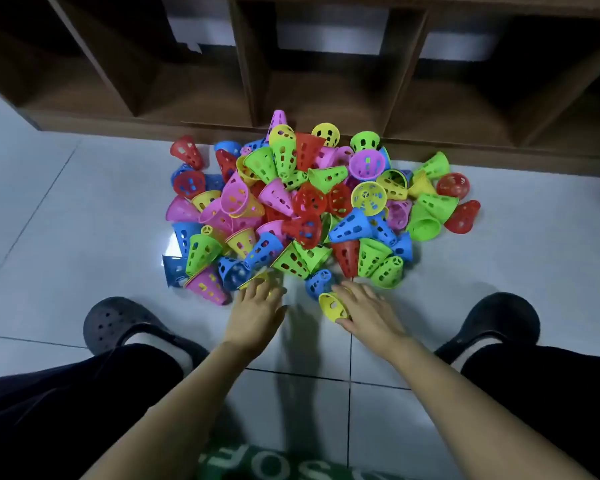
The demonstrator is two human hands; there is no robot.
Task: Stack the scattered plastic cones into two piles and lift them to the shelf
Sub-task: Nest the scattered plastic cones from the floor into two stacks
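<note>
"Where the right hand (364,311) reached the near edge of the heap of perforated plastic cones (309,202), red, blue, green, yellow and pink, what did its fingers have?"

"A small yellow perforated plastic cone (333,306), on its side just off that near edge. The fingers curled over its top, the thumb pinched it from below, and its open mouth was in view."

"And the left hand (257,306)?"

"Palm down at the same near edge, fingers fairly straight over a blurred yellow plastic cone (262,278). Whether they gripped it, I could not tell."

"Where did the heap lie?"

"On the pale tiled floor (84,220), its far side against the foot of the dark brown wooden shelf (250,81). Both forearms stretched in from the near side, converging toward it."
</note>
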